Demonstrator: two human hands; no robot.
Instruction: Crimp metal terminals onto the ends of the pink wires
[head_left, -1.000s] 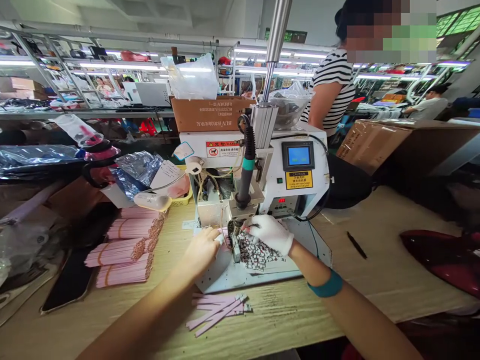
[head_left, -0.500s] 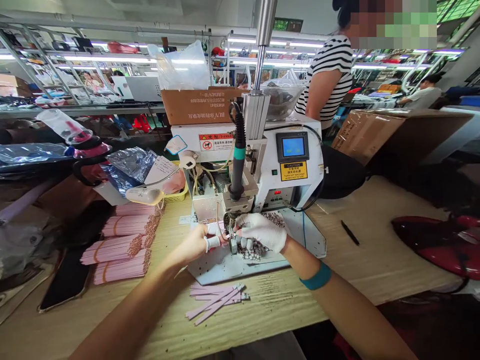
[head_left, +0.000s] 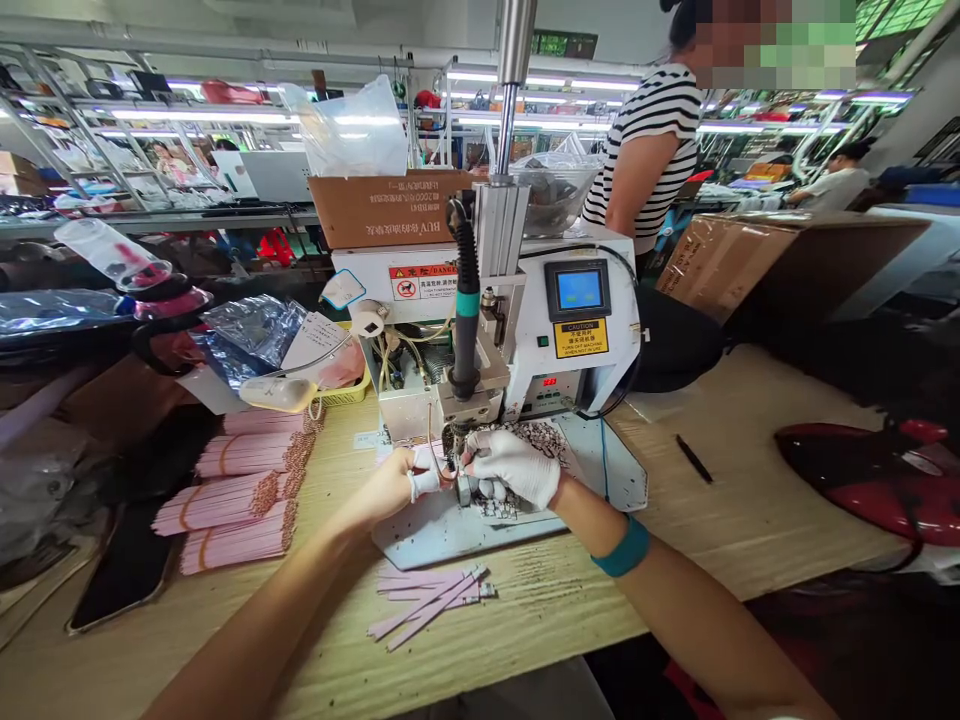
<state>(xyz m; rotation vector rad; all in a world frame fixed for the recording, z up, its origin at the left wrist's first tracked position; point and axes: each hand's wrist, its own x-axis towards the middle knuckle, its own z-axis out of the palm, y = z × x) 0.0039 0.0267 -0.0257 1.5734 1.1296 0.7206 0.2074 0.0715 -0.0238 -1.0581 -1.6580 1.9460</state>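
My left hand (head_left: 396, 484), with white covers on some fingers, is closed in a pinch at the working head of a white bench machine (head_left: 615, 350). A pink strip seems to run through its fingers, mostly hidden by them. Gloved in white, my right hand (head_left: 519, 466) meets it at the same spot, thumb and fingers pressed together; what they hold is too small to make out. Small metal pieces (head_left: 501, 508) lie heaped beneath the right hand on the machine's base plate (head_left: 427, 540). In front, several loose pink strips (head_left: 427, 610) with metal ends lie on the table.
Bundles of pink strips (head_left: 244, 490) are stacked at left, beside a dark phone-like slab (head_left: 124, 560). A black pen (head_left: 694, 459) and a red object (head_left: 840, 470) lie at right. Behind the machine stands a person in a striped shirt (head_left: 652, 130). A cardboard box (head_left: 390, 215) tops the machine.
The view has shifted slightly, so everything sits a little further left. Both hands stay at the machine head, with the right fingers slightly repositioned. The loose strips have not moved.
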